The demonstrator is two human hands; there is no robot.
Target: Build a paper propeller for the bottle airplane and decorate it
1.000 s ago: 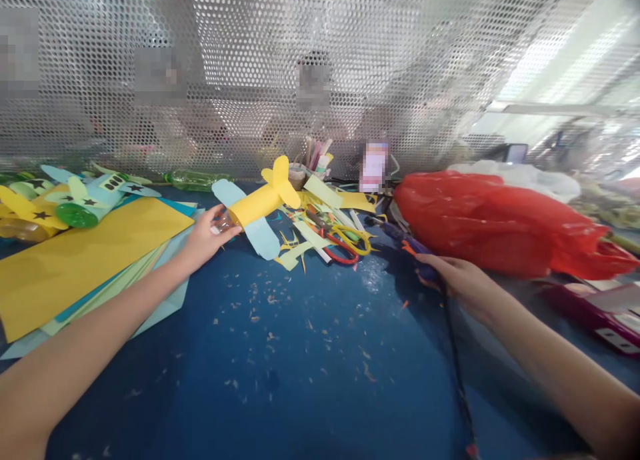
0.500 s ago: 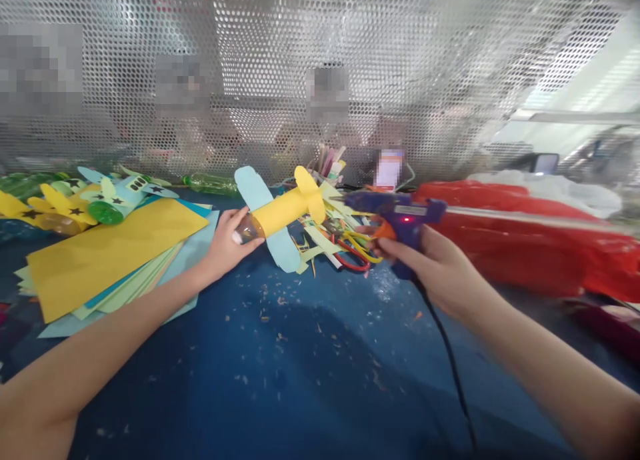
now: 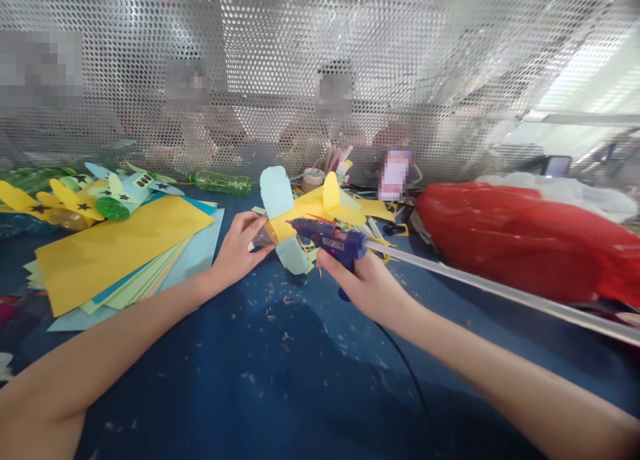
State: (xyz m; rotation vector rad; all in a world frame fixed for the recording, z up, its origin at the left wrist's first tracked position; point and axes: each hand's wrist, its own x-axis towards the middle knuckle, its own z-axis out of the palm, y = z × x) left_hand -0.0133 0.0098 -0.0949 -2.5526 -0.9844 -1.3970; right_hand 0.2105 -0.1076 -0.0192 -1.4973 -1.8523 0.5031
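At the toy plane (image 3: 306, 203), the left hand (image 3: 239, 248) grasped its bottle end (image 3: 261, 237), seemingly for steadiness; the right hand (image 3: 374, 285) clutched the glue gun (image 3: 347, 241), nozzle (image 3: 291, 224) planeward!

there is room to pass low over the near bench (image 3: 240, 387), left of the black cord (image 3: 409, 365); paper sheets (image 3: 120, 250) block the left, the long glue stick (image 3: 500, 287) the right.
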